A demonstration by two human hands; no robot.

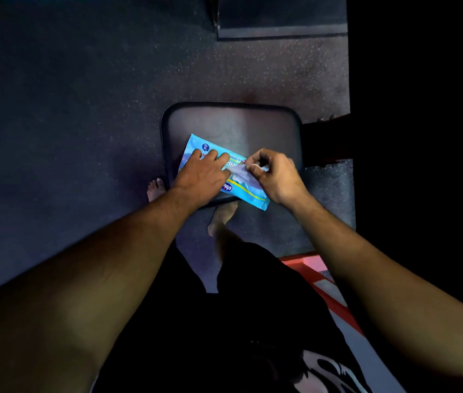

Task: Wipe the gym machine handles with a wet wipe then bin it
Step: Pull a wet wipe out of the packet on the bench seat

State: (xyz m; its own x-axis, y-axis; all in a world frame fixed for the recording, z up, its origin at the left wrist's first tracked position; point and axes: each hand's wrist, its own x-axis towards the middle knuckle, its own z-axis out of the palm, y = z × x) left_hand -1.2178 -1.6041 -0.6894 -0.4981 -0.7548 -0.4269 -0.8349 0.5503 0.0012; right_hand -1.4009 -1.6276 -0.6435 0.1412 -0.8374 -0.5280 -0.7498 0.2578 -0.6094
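Observation:
A light-blue pack of wet wipes (248,194) lies on a dark padded seat (233,120) below me. My left hand (203,173) presses flat on the left half of the pack, fingers spread. My right hand (274,173) pinches a white wet wipe (238,175) at the pack's opening in the middle, fingers curled around it. The wipe is partly out of the pack. No machine handles and no bin are in view.
Dark speckled rubber floor (82,123) surrounds the seat. My bare feet (156,188) stand at the seat's near edge. A red machine frame (326,285) runs along the lower right. A dark raised platform (281,24) lies at the top. The right side is black.

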